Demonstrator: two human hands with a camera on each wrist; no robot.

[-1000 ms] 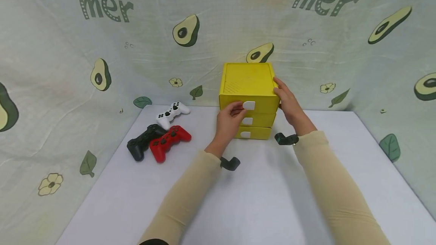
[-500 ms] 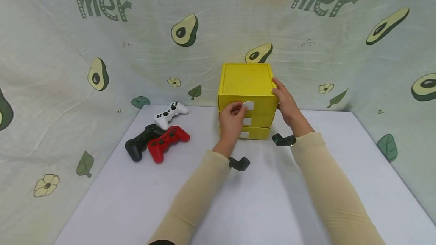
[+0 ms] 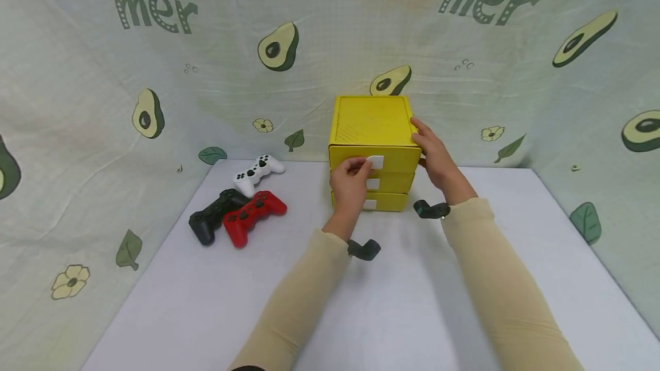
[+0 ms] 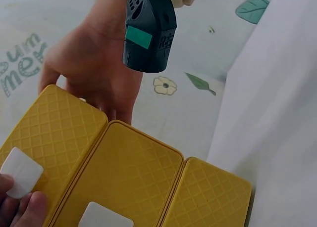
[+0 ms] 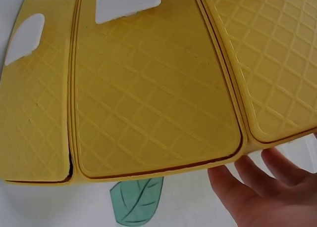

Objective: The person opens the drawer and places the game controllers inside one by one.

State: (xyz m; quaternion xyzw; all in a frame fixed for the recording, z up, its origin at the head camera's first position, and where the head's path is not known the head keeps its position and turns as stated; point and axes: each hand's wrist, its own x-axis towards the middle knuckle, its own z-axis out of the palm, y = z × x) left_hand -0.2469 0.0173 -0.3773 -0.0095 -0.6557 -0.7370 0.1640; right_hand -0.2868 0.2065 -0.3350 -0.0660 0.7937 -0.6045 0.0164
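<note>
A yellow three-drawer box (image 3: 373, 122) stands at the table's back, each drawer front bearing a white tab. My left hand (image 3: 350, 188) pinches the top drawer's white tab (image 3: 376, 162); in the left wrist view thumb and fingers meet at that tab (image 4: 22, 172). The middle tab (image 4: 105, 216) is untouched. My right hand (image 3: 438, 162) holds the box's right side near the top, and the right wrist view shows its fingers (image 5: 257, 182) against the box's side edge. The top drawer's front sits slightly forward of the frame.
Left of the box, a white game controller (image 3: 259, 172), a black one (image 3: 213, 214) and a red one (image 3: 252, 216) lie close together on the white table (image 3: 412, 302). Behind the table hangs a cloth (image 3: 330, 33) printed with avocados and leaves.
My left wrist has shifted right since the earliest frame, its fingers staying at the top tab. The top drawer's front looks slightly lower and further forward. My right hand keeps its place.
</note>
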